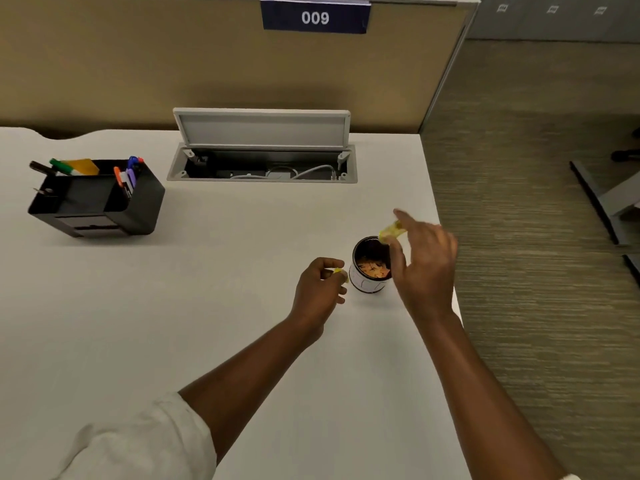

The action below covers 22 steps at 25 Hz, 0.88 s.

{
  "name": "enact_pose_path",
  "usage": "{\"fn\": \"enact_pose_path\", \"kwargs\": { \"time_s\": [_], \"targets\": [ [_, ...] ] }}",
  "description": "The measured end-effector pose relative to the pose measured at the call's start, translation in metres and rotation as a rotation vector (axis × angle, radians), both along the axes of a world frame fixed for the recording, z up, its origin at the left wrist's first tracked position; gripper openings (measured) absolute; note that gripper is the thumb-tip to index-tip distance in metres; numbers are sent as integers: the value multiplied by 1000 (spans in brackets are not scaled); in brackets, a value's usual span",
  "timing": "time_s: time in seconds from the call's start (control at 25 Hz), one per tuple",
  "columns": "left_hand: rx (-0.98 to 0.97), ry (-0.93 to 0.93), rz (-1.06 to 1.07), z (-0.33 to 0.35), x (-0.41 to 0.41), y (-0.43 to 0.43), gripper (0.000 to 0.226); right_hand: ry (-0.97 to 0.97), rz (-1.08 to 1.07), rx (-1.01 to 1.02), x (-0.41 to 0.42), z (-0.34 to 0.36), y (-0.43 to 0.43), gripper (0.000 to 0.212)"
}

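Midway, by my reading: my right hand (427, 268) pinches a yellow plastic piece (391, 232) just above the printed cup (365, 285), not yet dropped in, while my left hand (317, 292), just left of the cup, pinches a smaller yellow piece (341, 273).

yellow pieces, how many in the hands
2: one yellow piece in the right hand over the cup, a smaller yellow piece in the left hand beside it. Others may be hidden.
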State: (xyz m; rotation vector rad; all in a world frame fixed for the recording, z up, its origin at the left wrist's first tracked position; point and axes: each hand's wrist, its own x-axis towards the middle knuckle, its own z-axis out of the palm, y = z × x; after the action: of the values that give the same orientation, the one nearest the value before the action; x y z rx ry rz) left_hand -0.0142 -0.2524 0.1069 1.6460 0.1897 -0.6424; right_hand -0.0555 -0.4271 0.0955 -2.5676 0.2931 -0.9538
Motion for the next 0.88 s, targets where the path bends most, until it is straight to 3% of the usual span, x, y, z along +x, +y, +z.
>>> {"fn": "enact_pose_path", "kwargs": {
  "time_s": [0.12, 0.32, 0.44, 0.6, 0.8, 0.88],
  "targets": [
    [-14, -11, 18, 0, -1, -2, 21, 116, 53, 63, -7, 1, 4, 42],
    [-135, -43, 53, 10, 6, -1, 20, 65, 60, 829, -18, 17, 17, 39],
    [-236, -62, 52, 19, 7, 4, 19, 61, 121, 1116, -22, 24, 35, 39],
    [-285, -89, 27, 27, 8, 12, 18, 32, 120, 1304, -25, 32, 53, 37],
    [-258, -129, 27, 33, 13, 29, 15, 74, 89, 1350, -19, 39, 73, 36],
    [-264, -129, 36, 34, 15, 39, 15, 83, 82, 1276, -17, 42, 83, 33]
  ]
}}
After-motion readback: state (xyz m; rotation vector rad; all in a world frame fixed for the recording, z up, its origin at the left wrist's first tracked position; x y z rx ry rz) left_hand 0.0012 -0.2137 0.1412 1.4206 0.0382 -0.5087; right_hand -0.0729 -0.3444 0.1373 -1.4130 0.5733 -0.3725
